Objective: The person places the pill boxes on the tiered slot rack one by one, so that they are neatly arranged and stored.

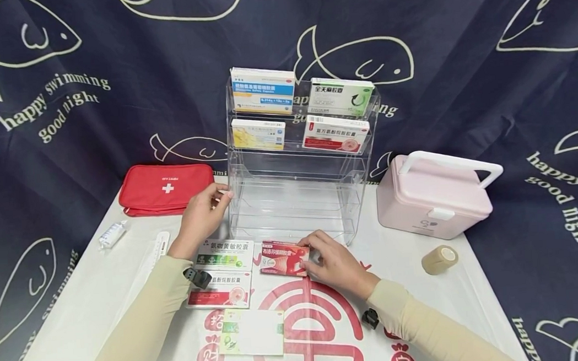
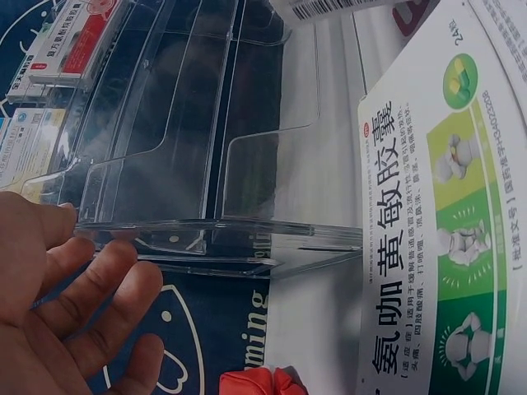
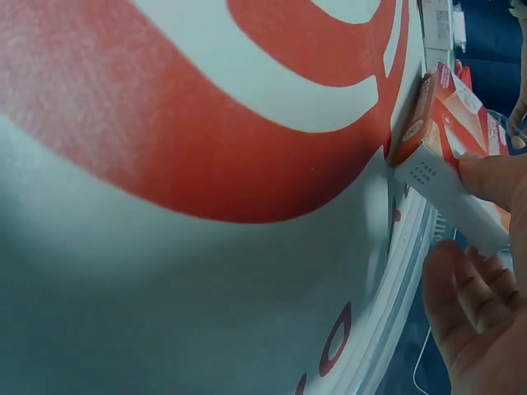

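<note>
My right hand (image 1: 335,261) holds the right end of a small red medicine box (image 1: 278,259), low over the table in front of the clear tiered rack (image 1: 295,199). In the right wrist view the thumb lies on the box's edge, with the fingers at its far side. My left hand (image 1: 203,216) is at the rack's left side wall, its fingers loosely bent and the fingertips at the clear edge. Below that hand lie a white-and-green medicine box (image 1: 224,253) and a white-and-red one (image 1: 221,289). A pale green-and-white box (image 1: 258,331) lies nearer me.
The rack's upper tiers bear a blue-and-white box (image 1: 263,91), a green-and-white box (image 1: 342,97), a yellow box (image 1: 258,134) and a red-and-white box (image 1: 336,133). Around it are a red first-aid pouch (image 1: 165,188), a pink case (image 1: 434,199), a tan roll (image 1: 439,259) and a small wrapped packet (image 1: 112,235).
</note>
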Action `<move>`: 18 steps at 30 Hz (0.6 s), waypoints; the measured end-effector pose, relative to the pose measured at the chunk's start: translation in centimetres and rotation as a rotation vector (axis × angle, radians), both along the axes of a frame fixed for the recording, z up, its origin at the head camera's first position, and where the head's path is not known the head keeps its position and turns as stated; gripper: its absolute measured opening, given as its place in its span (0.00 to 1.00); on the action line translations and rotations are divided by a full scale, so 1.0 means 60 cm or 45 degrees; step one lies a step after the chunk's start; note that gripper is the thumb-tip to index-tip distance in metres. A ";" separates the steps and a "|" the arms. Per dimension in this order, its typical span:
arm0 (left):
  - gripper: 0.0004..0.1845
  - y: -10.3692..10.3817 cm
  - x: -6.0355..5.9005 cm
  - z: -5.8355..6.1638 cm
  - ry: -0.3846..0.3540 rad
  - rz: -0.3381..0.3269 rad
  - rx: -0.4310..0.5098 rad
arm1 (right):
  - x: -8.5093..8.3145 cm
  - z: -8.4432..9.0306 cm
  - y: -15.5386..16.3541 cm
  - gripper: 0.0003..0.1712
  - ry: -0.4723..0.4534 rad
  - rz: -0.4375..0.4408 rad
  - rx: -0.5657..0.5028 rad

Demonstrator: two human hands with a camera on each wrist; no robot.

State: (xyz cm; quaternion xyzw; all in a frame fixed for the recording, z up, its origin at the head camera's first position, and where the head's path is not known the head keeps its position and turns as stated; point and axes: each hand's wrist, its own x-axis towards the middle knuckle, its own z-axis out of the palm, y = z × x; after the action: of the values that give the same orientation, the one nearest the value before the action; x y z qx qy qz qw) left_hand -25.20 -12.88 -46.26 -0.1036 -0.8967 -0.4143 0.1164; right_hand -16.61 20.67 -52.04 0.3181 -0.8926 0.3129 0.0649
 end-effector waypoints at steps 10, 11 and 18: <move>0.17 -0.001 0.000 -0.003 -0.010 0.004 -0.005 | 0.009 -0.003 0.000 0.18 -0.029 0.101 -0.109; 0.17 -0.001 0.000 -0.003 -0.009 0.003 -0.006 | 0.009 -0.004 0.000 0.18 -0.028 0.106 -0.121; 0.17 -0.001 -0.001 -0.004 -0.005 -0.003 -0.004 | 0.007 -0.004 -0.003 0.16 0.041 0.075 -0.133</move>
State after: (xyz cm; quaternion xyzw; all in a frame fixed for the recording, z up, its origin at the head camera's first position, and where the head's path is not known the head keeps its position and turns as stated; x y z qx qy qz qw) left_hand -25.25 -12.94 -46.47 -0.1041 -0.8975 -0.4132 0.1141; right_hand -16.21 20.49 -52.27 0.3456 -0.8641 0.3556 0.0866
